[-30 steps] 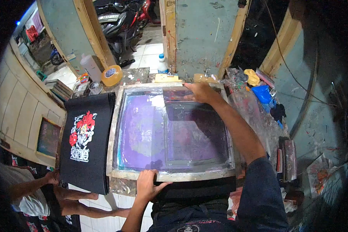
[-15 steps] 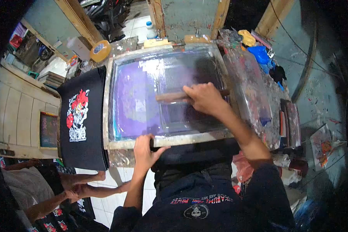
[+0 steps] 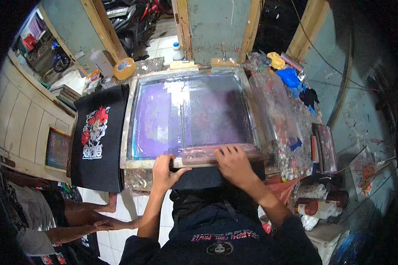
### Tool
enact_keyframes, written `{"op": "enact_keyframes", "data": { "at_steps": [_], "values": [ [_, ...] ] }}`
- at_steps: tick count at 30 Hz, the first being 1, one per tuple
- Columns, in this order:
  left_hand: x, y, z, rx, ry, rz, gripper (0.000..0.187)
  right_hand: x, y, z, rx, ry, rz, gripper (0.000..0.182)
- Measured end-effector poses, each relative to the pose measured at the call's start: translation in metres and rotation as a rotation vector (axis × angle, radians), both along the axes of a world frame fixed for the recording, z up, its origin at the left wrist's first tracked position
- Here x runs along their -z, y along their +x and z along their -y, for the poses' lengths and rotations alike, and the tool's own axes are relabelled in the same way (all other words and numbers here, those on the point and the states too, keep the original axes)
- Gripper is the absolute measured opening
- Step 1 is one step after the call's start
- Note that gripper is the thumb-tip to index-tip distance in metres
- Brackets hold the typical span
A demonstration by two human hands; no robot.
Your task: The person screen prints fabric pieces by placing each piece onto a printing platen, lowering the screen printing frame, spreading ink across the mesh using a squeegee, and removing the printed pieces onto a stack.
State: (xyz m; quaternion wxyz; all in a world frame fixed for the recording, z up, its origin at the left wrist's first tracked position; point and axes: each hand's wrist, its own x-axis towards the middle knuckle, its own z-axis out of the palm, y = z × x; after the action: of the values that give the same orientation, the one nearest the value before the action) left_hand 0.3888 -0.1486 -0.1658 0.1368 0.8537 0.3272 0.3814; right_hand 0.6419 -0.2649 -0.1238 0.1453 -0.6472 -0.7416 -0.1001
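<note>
Head view first: where is the squeegee (image 3: 199, 154) now?

Along the near edge of the screen-printing mesh (image 3: 216, 106), on its right half, inside the wooden frame (image 3: 129, 128). Half a second ago it was about mid-mesh, and before that at the far end.

And the right hand (image 3: 234, 165)?

It has come back toward the body with the squeegee, gripping it with curled fingers over the top.

What about the left hand (image 3: 166, 172)?

Same spot as before: fingers resting on the near rail, thumb spread to the right, not clenched.

Anything by the frame?

Black fabric (image 3: 199, 178) shows below its near rail. On the left hangs a stack of black fabric pieces (image 3: 99, 170), the top one with a red and white print. Beyond are a roll of tape (image 3: 124, 68) and a white bottle with a blue cap (image 3: 177, 52).

Farther out?

Blue plastic (image 3: 288, 77) lies on the stained table (image 3: 267, 104) at right. At lower left, the other person's hand (image 3: 102, 225) is near their leg, well apart from the frame; both their hands were together half a second ago.
</note>
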Motion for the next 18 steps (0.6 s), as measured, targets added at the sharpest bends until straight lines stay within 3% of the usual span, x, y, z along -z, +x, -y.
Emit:
{"op": "enact_keyframes", "data": {
  "at_steps": [2, 3, 6, 9, 12, 14, 16, 17, 18],
  "values": [
    [-0.002, 0.0, -0.001, 0.005, 0.023, 0.008, 0.061, -0.015, -0.008, 0.009, 0.011, 0.028, -0.046, 0.038],
    [-0.006, 0.0, 0.0, 0.006, 0.02, 0.005, 0.061, -0.021, -0.013, 0.013, 0.08, -0.022, -0.094, 0.054],
    [-0.033, -0.001, -0.002, 0.01, 0.026, -0.005, 0.063, -0.049, -0.021, 0.014, 0.075, 0.053, -0.064, 0.06],
    [-0.074, -0.001, -0.015, 0.037, 0.094, 0.031, 0.066, -0.048, -0.007, -0.008, 0.057, 0.312, 0.157, 0.066],
    [-0.152, 0.012, -0.018, -0.11, 0.344, -0.004, 0.058, -0.116, 0.027, -0.043, -0.081, 0.412, 0.23, 0.076],
    [-0.138, 0.051, -0.002, -0.114, 0.482, 0.246, 0.048, -0.169, 0.044, -0.07, -0.137, 0.452, 0.224, 0.081],
    [-0.106, 0.106, 0.007, 0.099, 0.189, 0.038, 0.037, -0.219, 0.057, -0.096, -0.113, 0.392, 0.238, 0.085],
    [-0.072, 0.157, 0.006, 0.169, -0.074, 0.048, 0.043, -0.24, 0.062, -0.107, -0.079, 0.344, 0.248, 0.089],
    [-0.028, 0.204, 0.0, 0.184, 0.074, 0.051, 0.054, -0.257, 0.066, -0.117, -0.059, 0.317, 0.245, 0.089]
  ]
}}
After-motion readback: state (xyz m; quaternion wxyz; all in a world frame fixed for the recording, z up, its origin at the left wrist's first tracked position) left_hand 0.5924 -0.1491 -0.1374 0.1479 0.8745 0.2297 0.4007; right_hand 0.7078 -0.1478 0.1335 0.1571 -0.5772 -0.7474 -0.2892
